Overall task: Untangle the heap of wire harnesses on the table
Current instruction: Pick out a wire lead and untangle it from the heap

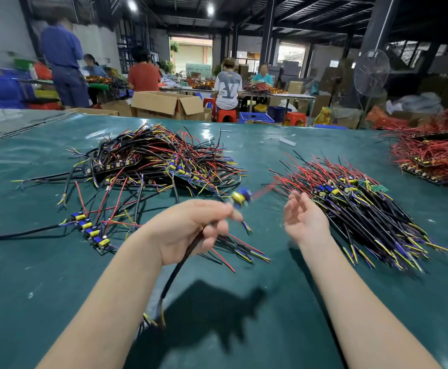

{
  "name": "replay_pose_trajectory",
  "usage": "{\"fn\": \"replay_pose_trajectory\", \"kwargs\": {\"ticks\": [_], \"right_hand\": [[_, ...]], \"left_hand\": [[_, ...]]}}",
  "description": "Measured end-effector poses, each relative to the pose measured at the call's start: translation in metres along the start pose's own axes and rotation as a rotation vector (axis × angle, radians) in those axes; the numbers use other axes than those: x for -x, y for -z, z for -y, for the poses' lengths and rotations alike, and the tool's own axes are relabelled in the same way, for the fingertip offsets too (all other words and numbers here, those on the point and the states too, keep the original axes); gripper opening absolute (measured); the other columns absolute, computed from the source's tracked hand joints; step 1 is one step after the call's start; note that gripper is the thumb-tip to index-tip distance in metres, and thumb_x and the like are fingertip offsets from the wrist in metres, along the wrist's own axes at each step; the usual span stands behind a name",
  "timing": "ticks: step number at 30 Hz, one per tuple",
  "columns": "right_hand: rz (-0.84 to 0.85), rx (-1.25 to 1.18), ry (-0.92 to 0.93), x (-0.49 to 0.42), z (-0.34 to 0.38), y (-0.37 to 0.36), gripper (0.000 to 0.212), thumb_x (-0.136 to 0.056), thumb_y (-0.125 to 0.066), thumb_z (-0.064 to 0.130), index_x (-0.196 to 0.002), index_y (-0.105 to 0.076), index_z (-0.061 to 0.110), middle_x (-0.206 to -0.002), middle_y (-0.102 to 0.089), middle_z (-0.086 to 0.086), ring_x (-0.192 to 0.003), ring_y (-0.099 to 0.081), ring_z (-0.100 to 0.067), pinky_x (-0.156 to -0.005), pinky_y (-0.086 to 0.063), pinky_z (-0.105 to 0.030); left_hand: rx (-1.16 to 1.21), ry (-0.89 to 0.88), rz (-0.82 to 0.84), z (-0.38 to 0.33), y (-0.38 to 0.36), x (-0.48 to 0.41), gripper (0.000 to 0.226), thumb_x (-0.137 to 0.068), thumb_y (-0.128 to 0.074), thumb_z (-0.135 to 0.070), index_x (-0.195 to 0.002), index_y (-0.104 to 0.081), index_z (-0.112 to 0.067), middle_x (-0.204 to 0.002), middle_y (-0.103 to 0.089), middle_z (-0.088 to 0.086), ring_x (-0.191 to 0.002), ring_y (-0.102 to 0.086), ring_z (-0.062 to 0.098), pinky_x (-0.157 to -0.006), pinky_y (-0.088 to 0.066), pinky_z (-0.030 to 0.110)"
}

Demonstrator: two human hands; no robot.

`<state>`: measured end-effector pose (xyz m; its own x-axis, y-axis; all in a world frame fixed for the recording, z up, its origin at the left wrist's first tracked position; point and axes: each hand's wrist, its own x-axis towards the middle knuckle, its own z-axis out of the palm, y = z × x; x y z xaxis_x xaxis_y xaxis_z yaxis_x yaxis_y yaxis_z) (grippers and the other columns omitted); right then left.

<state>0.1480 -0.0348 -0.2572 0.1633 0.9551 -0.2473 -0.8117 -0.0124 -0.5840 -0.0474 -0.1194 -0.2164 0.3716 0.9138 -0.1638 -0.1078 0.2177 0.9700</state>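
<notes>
A tangled heap of black, red and yellow wire harnesses (153,161) lies on the green table (57,288), left of centre. My left hand (191,230) grips one harness (180,265) by its black cable. That harness's blurred blue-and-yellow board end (241,197) sticks up past my fingers, and its stripped tail hangs toward me. My right hand (304,215) hovers open, palm turned left, beside a combed pile of harnesses (361,222) on the right. A loose strip of boards with wires (91,231) lies to the left of my left hand.
A few loose wires (244,249) lie between my hands. Another pile of red-wired harnesses (433,155) sits at the table's far right edge. Beyond the table are cardboard boxes (164,103), stools, a standing fan (371,73) and several seated or standing people.
</notes>
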Motion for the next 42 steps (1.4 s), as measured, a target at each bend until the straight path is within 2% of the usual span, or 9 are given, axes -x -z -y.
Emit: {"fn": "replay_pose_trajectory", "kwargs": {"ticks": [4, 7, 10, 21, 28, 31, 34, 39, 42], "right_hand": [[0.27, 0.552, -0.013, 0.017, -0.023, -0.011, 0.037, -0.097, -0.042, 0.031, -0.074, -0.059, 0.008, -0.057, -0.061, -0.002, -0.042, -0.059, -0.007, -0.041, -0.047, -0.016], [0.724, 1.06, -0.112, 0.039, -0.053, -0.025, 0.03, -0.096, -0.045, 0.027, -0.077, -0.06, 0.011, -0.056, -0.065, 0.006, -0.049, -0.061, -0.005, -0.044, -0.049, -0.017], [0.915, 1.358, 0.036, 0.047, -0.07, -0.022, 0.022, -0.094, -0.047, 0.014, -0.076, -0.057, 0.013, -0.049, -0.058, 0.008, -0.041, -0.052, -0.002, -0.039, -0.041, -0.015], [0.838, 1.605, 0.522, 0.048, -0.069, -0.019, 0.022, -0.091, -0.054, 0.02, -0.069, -0.058, 0.019, -0.051, -0.043, 0.01, -0.049, -0.042, -0.001, -0.056, -0.033, -0.022], [0.457, 1.775, 0.796, 0.042, -0.072, -0.014, 0.043, -0.091, -0.051, 0.031, -0.053, -0.037, 0.016, -0.051, -0.036, 0.001, -0.066, -0.039, -0.028, -0.057, -0.027, -0.03], [0.394, 1.782, 0.795, 0.04, -0.072, -0.017, 0.044, -0.088, -0.054, 0.032, -0.05, -0.039, 0.014, -0.05, -0.038, -0.003, -0.063, -0.039, -0.029, -0.056, -0.027, -0.028], [0.564, 1.717, 0.723, 0.041, -0.07, -0.017, 0.05, -0.086, -0.06, 0.028, -0.044, -0.035, 0.017, -0.043, -0.029, 0.001, -0.051, -0.03, -0.018, -0.051, -0.024, -0.03], [0.875, 1.495, 0.269, 0.04, -0.06, -0.016, 0.058, -0.087, -0.061, 0.018, -0.036, -0.033, 0.019, -0.037, -0.021, 0.008, -0.039, -0.017, -0.006, -0.041, -0.018, -0.017], [0.802, 1.493, 0.235, 0.034, -0.044, -0.011, 0.06, -0.088, -0.06, 0.022, -0.033, -0.035, 0.019, -0.035, -0.024, 0.009, -0.036, -0.02, -0.006, -0.042, -0.022, -0.015]], "left_hand": [[0.681, -0.305, -0.286, 0.001, 0.006, -0.019, 0.032, -0.097, -0.038, -0.007, -0.077, -0.063, -0.004, -0.054, -0.065, 0.0, -0.044, -0.06, 0.003, -0.05, -0.055, 0.02], [0.886, -0.466, -0.448, 0.007, 0.021, -0.025, 0.026, -0.098, -0.037, -0.008, -0.081, -0.056, -0.009, -0.054, -0.066, -0.003, -0.047, -0.062, 0.003, -0.06, -0.057, 0.025], [0.925, -0.534, -0.605, 0.012, 0.037, -0.025, 0.026, -0.099, -0.038, -0.011, -0.08, -0.055, -0.013, -0.052, -0.066, -0.007, -0.049, -0.063, 0.001, -0.067, -0.053, 0.032], [0.919, -0.564, -0.893, 0.019, 0.058, -0.024, 0.024, -0.099, -0.04, -0.009, -0.08, -0.055, -0.014, -0.08, -0.058, -0.001, -0.068, -0.058, 0.006, -0.062, -0.054, 0.022], [0.917, -0.55, -0.964, 0.023, 0.044, -0.028, 0.024, -0.097, -0.044, -0.003, -0.075, -0.053, -0.008, -0.075, -0.056, 0.004, -0.064, -0.057, 0.01, -0.062, -0.054, 0.021], [0.896, -0.547, -0.998, 0.021, 0.046, -0.028, 0.024, -0.095, -0.045, -0.001, -0.073, -0.052, -0.005, -0.074, -0.056, 0.006, -0.063, -0.057, 0.011, -0.059, -0.055, 0.022], [0.88, -0.539, -1.031, 0.022, 0.053, -0.028, 0.024, -0.095, -0.046, 0.0, -0.072, -0.052, -0.005, -0.073, -0.056, 0.006, -0.062, -0.058, 0.011, -0.055, -0.055, 0.021], [0.772, -0.527, -1.083, 0.023, 0.06, -0.026, 0.02, -0.09, -0.057, -0.005, -0.07, -0.056, -0.006, -0.069, -0.059, 0.005, -0.051, -0.059, 0.007, -0.051, -0.054, 0.018], [0.691, -0.464, -1.025, 0.026, 0.057, -0.027, 0.018, -0.09, -0.06, -0.012, -0.072, -0.058, -0.012, -0.072, -0.062, 0.001, -0.048, -0.061, 0.002, -0.052, -0.054, 0.015]]}}
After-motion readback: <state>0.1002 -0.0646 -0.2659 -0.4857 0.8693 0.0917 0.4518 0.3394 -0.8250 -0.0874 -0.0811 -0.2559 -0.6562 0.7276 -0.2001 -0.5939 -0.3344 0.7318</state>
